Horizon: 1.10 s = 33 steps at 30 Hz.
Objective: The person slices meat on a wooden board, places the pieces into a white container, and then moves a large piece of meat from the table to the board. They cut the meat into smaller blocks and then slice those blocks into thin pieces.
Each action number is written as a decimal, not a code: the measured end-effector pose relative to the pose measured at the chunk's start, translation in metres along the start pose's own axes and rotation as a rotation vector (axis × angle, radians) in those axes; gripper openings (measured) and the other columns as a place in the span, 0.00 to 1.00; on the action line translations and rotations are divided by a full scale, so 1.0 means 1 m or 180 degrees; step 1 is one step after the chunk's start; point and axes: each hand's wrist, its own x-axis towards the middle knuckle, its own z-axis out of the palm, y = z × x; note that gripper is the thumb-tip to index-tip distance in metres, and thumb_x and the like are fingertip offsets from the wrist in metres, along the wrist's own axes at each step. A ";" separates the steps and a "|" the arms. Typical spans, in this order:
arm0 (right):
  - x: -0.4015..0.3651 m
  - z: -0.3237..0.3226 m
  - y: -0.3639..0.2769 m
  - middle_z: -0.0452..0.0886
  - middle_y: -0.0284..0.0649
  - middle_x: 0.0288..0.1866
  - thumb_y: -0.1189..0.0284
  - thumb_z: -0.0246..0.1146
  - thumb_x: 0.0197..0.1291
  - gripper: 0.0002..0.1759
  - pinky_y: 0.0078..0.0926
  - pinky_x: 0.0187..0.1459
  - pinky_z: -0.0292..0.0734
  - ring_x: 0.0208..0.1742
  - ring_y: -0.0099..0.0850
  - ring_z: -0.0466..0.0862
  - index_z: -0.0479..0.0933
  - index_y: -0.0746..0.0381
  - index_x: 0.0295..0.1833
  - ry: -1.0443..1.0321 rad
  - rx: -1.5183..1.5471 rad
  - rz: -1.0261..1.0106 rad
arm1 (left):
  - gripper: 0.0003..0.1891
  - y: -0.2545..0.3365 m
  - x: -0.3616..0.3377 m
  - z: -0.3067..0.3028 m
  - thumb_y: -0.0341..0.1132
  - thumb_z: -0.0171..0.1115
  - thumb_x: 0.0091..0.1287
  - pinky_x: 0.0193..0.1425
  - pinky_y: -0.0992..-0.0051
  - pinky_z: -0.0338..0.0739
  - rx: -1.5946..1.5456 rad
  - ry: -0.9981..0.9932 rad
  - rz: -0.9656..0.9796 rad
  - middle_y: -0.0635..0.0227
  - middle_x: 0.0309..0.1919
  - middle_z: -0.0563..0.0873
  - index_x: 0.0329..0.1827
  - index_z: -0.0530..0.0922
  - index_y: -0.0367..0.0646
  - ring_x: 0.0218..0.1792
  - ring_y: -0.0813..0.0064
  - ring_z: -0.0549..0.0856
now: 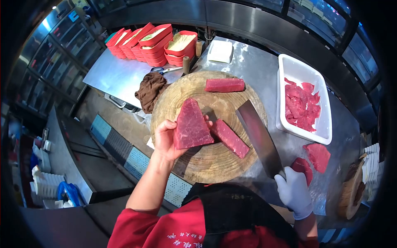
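Note:
My bare left hand [167, 138] grips a thick wedge of raw red meat [192, 128], raised above the round wooden chopping block [178, 165]. Its thumb lies on the near side and fingertips show past the far edge. My right hand [294, 192], in a white glove, is closed around the handle of a broad cleaver [261, 138], whose blade reaches over the block's right edge. Two long strips of meat rest on the block: one strip [225, 85] near the back, another strip [230, 139] between the wedge and the blade.
A white tub [283, 111] of sliced meat [302, 104] stands right of the block. Two meat pieces [317, 158] lie below it on the steel table. Behind the block are a white dish [220, 51], stacked red containers [154, 56], blue-handled scissors [159, 70] and a brown cloth [149, 91].

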 end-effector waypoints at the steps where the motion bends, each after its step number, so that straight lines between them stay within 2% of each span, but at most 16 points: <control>1: -0.002 -0.004 -0.003 0.74 0.51 0.24 0.76 0.64 0.55 0.08 0.45 0.27 0.72 0.25 0.52 0.78 0.72 0.66 0.29 -0.0153 -0.0344 -0.0541 | 0.35 -0.003 -0.005 0.001 0.44 0.58 0.64 0.72 0.36 0.65 -0.0205 0.0037 0.0051 0.35 0.68 0.70 0.73 0.64 0.36 0.70 0.38 0.70; 2: -0.003 -0.005 -0.006 0.72 0.49 0.25 0.77 0.65 0.52 0.07 0.43 0.25 0.71 0.23 0.50 0.77 0.72 0.66 0.29 -0.0304 -0.0682 -0.1091 | 0.38 -0.006 -0.010 0.003 0.42 0.62 0.61 0.74 0.36 0.63 -0.0407 0.0078 0.0109 0.34 0.70 0.67 0.74 0.64 0.36 0.73 0.36 0.65; 3: -0.004 -0.005 -0.006 0.68 0.47 0.26 0.77 0.65 0.48 0.06 0.41 0.23 0.70 0.21 0.46 0.76 0.73 0.64 0.29 -0.0278 -0.0771 -0.1403 | 0.39 -0.009 -0.013 0.006 0.38 0.65 0.57 0.74 0.38 0.65 -0.0513 0.0317 0.0145 0.36 0.69 0.69 0.73 0.64 0.36 0.72 0.37 0.68; 4: -0.002 -0.003 -0.006 0.68 0.47 0.26 0.77 0.65 0.48 0.06 0.41 0.23 0.70 0.21 0.46 0.76 0.73 0.64 0.29 -0.0288 -0.0752 -0.1424 | 0.39 -0.009 -0.017 0.002 0.38 0.65 0.57 0.74 0.38 0.65 -0.0503 0.0337 0.0165 0.36 0.69 0.69 0.73 0.64 0.36 0.72 0.37 0.68; 6: -0.001 0.000 -0.004 0.71 0.45 0.22 0.73 0.65 0.60 0.08 0.43 0.22 0.70 0.20 0.48 0.76 0.75 0.64 0.31 -0.0692 -0.0248 -0.1544 | 0.38 -0.010 -0.020 -0.004 0.36 0.65 0.56 0.74 0.42 0.67 0.0085 0.0208 0.0299 0.37 0.68 0.71 0.73 0.66 0.36 0.70 0.38 0.71; 7: -0.001 0.008 -0.002 0.74 0.46 0.21 0.71 0.65 0.61 0.10 0.46 0.24 0.72 0.22 0.50 0.79 0.73 0.62 0.30 -0.0747 0.0251 -0.1013 | 0.34 -0.010 -0.021 -0.004 0.34 0.63 0.58 0.72 0.46 0.71 -0.0010 -0.0015 0.0270 0.43 0.65 0.75 0.71 0.67 0.35 0.66 0.47 0.77; 11: 0.014 0.014 -0.001 0.76 0.49 0.20 0.69 0.64 0.62 0.11 0.50 0.27 0.74 0.24 0.53 0.81 0.72 0.62 0.30 -0.0579 -0.0041 -0.0843 | 0.32 -0.001 -0.036 -0.021 0.32 0.63 0.57 0.67 0.52 0.77 0.0020 0.0453 0.0326 0.48 0.59 0.81 0.68 0.70 0.35 0.59 0.54 0.83; 14: 0.031 0.011 0.008 0.78 0.51 0.23 0.67 0.63 0.63 0.11 0.52 0.31 0.76 0.27 0.54 0.81 0.73 0.62 0.32 -0.0418 -0.0259 -0.0591 | 0.32 0.001 -0.034 -0.011 0.29 0.68 0.54 0.63 0.61 0.80 0.0908 0.0724 0.0343 0.54 0.55 0.84 0.65 0.73 0.35 0.54 0.60 0.86; 16: 0.042 0.008 0.007 0.79 0.52 0.25 0.66 0.62 0.64 0.11 0.54 0.34 0.76 0.30 0.55 0.82 0.74 0.62 0.33 -0.0358 -0.0567 -0.0358 | 0.31 -0.003 -0.033 0.010 0.26 0.72 0.49 0.59 0.67 0.80 0.3502 0.1164 0.1032 0.60 0.54 0.84 0.61 0.77 0.35 0.53 0.66 0.85; 17: 0.045 0.007 0.008 0.79 0.53 0.25 0.66 0.61 0.64 0.11 0.54 0.36 0.75 0.33 0.55 0.82 0.73 0.62 0.35 -0.0372 -0.0573 -0.0295 | 0.30 -0.004 -0.031 0.018 0.26 0.76 0.45 0.55 0.69 0.80 0.5040 0.0991 0.1678 0.60 0.50 0.84 0.57 0.80 0.38 0.48 0.64 0.85; 18: 0.048 0.006 0.007 0.79 0.53 0.25 0.66 0.61 0.64 0.11 0.54 0.36 0.75 0.33 0.55 0.82 0.73 0.62 0.35 -0.0373 -0.0571 -0.0263 | 0.31 -0.006 -0.026 0.014 0.25 0.74 0.41 0.54 0.63 0.79 0.5970 0.0293 0.2536 0.59 0.49 0.82 0.56 0.81 0.41 0.48 0.59 0.83; 20: 0.049 0.004 0.001 0.77 0.55 0.25 0.68 0.63 0.62 0.11 0.53 0.35 0.74 0.32 0.57 0.81 0.73 0.64 0.32 -0.0359 -0.0587 -0.0418 | 0.35 -0.012 -0.027 0.015 0.28 0.74 0.37 0.56 0.56 0.76 0.6895 -0.0380 0.2848 0.57 0.50 0.80 0.57 0.82 0.43 0.50 0.52 0.80; 21: 0.049 0.004 0.000 0.77 0.55 0.25 0.68 0.63 0.62 0.11 0.53 0.35 0.74 0.32 0.57 0.81 0.73 0.64 0.32 -0.0377 -0.0568 -0.0376 | 0.35 -0.023 -0.030 0.004 0.32 0.73 0.36 0.58 0.52 0.73 0.7001 -0.0378 0.2868 0.57 0.52 0.79 0.57 0.82 0.45 0.53 0.50 0.78; 22: 0.048 0.005 -0.001 0.77 0.54 0.25 0.68 0.63 0.63 0.12 0.53 0.35 0.74 0.32 0.57 0.81 0.72 0.64 0.32 -0.0365 -0.0568 -0.0414 | 0.32 -0.033 -0.033 -0.010 0.36 0.76 0.42 0.59 0.51 0.73 0.7302 -0.0453 0.2852 0.56 0.53 0.78 0.57 0.83 0.46 0.53 0.50 0.77; 25: 0.045 0.006 -0.001 0.78 0.53 0.26 0.68 0.62 0.63 0.11 0.52 0.34 0.75 0.31 0.55 0.81 0.72 0.63 0.33 -0.0398 -0.0579 -0.0420 | 0.29 -0.057 -0.058 -0.017 0.44 0.78 0.51 0.64 0.48 0.71 0.7122 -0.0215 0.2217 0.56 0.53 0.79 0.57 0.83 0.46 0.55 0.50 0.78; 33: 0.040 0.012 0.001 0.78 0.50 0.25 0.69 0.62 0.63 0.09 0.50 0.32 0.74 0.30 0.54 0.81 0.72 0.62 0.34 -0.0396 -0.0499 -0.0395 | 0.27 -0.078 -0.073 -0.024 0.44 0.80 0.49 0.66 0.48 0.70 0.6783 0.0549 0.2528 0.57 0.50 0.82 0.51 0.84 0.43 0.55 0.53 0.81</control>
